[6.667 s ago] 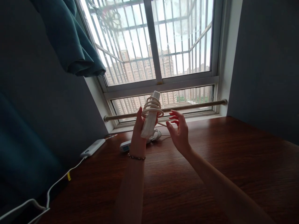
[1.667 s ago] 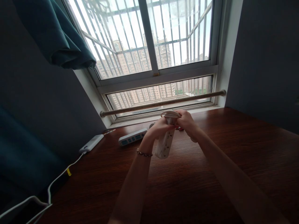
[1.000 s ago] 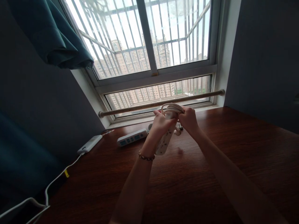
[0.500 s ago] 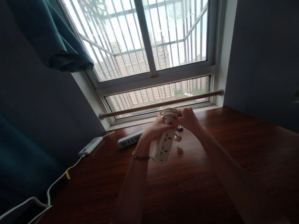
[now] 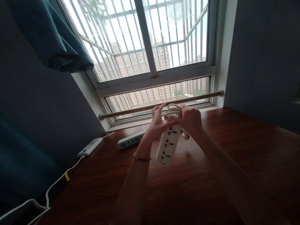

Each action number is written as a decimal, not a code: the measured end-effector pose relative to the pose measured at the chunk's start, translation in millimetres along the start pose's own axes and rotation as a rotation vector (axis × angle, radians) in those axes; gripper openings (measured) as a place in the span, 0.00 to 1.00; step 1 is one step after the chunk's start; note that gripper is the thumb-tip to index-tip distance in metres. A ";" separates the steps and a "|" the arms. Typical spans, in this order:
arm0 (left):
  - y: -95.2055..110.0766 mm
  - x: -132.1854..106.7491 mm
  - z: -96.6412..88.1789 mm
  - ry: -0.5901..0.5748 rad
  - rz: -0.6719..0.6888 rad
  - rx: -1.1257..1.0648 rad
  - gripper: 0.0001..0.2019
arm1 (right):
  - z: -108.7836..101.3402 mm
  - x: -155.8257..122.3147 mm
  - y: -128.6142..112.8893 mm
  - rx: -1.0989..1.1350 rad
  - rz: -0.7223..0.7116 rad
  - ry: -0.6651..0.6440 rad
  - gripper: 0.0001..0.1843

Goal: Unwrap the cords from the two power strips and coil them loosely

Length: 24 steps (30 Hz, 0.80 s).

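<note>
I hold a white power strip in the air above the dark wooden table, its sockets facing me and its lower end hanging down. Its white cord is coiled in loops around the upper end. My left hand grips the strip's upper part from the left, with some fingers raised. My right hand is closed on the coiled cord and the top of the strip from the right. A plug dangles just below my right hand.
A second power strip lies on the table near the window. A white adapter with a white cable lies at the table's left edge. A metal rod spans the window sill. A teal curtain hangs upper left.
The strip has tilted so its socket face shows more fully and hangs slightly lower and to the right. My left fingers have lifted a little. The plug has swung right.
</note>
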<state>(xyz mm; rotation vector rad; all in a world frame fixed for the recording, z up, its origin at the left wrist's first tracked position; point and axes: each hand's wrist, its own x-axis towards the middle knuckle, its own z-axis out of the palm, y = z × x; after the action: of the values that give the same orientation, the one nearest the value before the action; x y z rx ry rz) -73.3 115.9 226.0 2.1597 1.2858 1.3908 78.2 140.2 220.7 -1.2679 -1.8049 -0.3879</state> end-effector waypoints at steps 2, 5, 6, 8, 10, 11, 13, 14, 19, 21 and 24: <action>2.5 2.4 2.2 0.016 0.138 -0.051 0.32 | -4.5 -1.8 -5.1 -0.020 -0.061 0.022 0.05; 10.1 3.2 2.7 0.017 0.182 -0.210 0.22 | -11.5 -5.2 -14.0 -0.041 -0.142 0.107 0.05; 12.4 2.8 2.1 0.049 0.185 -0.195 0.18 | -13.6 -6.3 -16.9 -0.051 -0.158 0.135 0.05; 15.6 1.3 0.4 0.138 0.201 -0.049 0.12 | -17.3 -8.9 -22.6 -0.070 -0.183 0.153 0.05; 16.8 -0.5 -1.4 0.218 0.200 0.117 0.08 | -19.8 -11.6 -28.1 -0.068 -0.200 0.128 0.04; 16.9 -1.4 -2.3 0.240 0.196 0.160 0.07 | -20.8 -13.1 -30.8 -0.056 -0.203 0.112 0.04; 16.3 -3.2 -4.2 0.267 0.209 0.163 0.05 | -22.5 -15.8 -35.6 -0.025 -0.196 0.095 0.05; 15.7 -3.9 -5.4 0.266 0.222 0.145 0.04 | -23.4 -16.9 -37.7 -0.003 -0.186 0.097 0.05; 14.1 -5.4 -16.1 0.373 0.253 0.154 0.05 | -27.8 -15.6 -42.1 0.289 -0.104 0.042 0.12; 14.7 -4.3 -21.7 0.499 0.227 0.144 0.04 | -27.4 -11.5 -38.1 0.564 -0.099 -0.108 0.19; 15.2 -1.2 -30.0 0.676 0.170 -0.005 0.03 | -22.4 -4.9 -24.6 1.175 -0.131 -0.554 0.27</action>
<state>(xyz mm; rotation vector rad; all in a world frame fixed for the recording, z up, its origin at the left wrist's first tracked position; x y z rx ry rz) -90.4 99.5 249.9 1.8867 1.2999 2.3179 67.8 111.6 235.0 -0.4058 -2.0099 0.9424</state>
